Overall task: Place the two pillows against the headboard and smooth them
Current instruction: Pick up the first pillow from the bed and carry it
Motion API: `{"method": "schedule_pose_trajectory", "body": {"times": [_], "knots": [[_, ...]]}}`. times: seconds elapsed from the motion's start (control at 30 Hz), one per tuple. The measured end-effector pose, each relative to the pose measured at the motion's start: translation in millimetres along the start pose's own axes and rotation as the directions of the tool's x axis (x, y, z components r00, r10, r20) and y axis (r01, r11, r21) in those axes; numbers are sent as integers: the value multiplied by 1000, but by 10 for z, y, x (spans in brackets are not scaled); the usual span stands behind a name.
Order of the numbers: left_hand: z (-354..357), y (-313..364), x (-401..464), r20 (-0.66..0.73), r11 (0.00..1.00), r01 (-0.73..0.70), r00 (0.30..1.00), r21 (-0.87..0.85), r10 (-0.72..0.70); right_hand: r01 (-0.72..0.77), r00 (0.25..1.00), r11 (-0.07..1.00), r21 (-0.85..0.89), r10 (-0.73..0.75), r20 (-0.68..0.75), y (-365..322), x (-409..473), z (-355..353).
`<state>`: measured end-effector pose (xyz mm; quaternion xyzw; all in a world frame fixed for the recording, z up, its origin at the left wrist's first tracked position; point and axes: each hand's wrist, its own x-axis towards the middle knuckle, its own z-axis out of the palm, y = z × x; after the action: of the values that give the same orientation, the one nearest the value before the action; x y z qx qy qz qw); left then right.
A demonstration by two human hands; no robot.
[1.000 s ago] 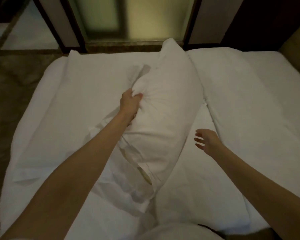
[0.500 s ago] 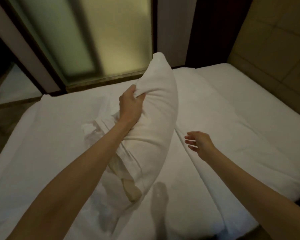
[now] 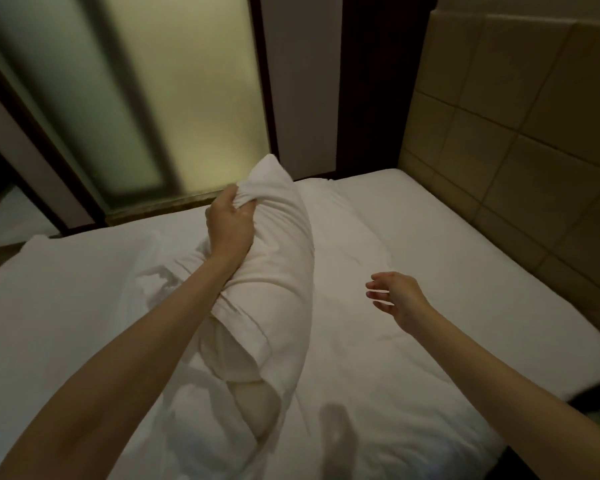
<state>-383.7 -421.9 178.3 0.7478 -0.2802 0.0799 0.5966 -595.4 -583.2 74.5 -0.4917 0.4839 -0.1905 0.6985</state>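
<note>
The step in hand looks like carrying the first pillow (image 3: 274,271) over to the headboard (image 3: 520,140); the left hand (image 3: 229,226) is squeezed tight on the pillow's top edge and holds it up off the bed (image 3: 447,258), well away from the headboard; the right hand (image 3: 399,299) is nearer the headboard, fingers spread, holding nothing. Next, the pillow should swing across and lean against the headboard. The pillow is white, soft and saggy, with its cover loose at the bottom; I see no second pillow.
</note>
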Motion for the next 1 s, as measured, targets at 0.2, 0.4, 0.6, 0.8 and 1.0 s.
{"method": "schedule_pose_trajectory", "body": {"times": [0.2, 0.4, 0.6, 0.8, 1.0], "knots": [[477, 244, 247, -118, 998, -44, 992, -47, 38, 3, 998, 1000, -1, -3, -62, -247, 259, -487], [852, 535, 592, -153, 982, -187, 972, -38, 179, 114, 991, 993, -21, -115, -74, -662, 492, -518], [1406, 797, 603, -49, 944, -328, 944, -36, 326, 203, 974, 979, -37, -206, -99, -1064, 676, -830], [2502, 802, 186, 106, 963, -271, 957, 4, 269, 226, 963, 973, -51, -231, -135, -1348, 1043, -1570], [3889, 299, -827, 397, 948, 131, 885, 290, -244, 141, 980, 971, -192, -165, -115, -1170, 1569, -2615]]}}
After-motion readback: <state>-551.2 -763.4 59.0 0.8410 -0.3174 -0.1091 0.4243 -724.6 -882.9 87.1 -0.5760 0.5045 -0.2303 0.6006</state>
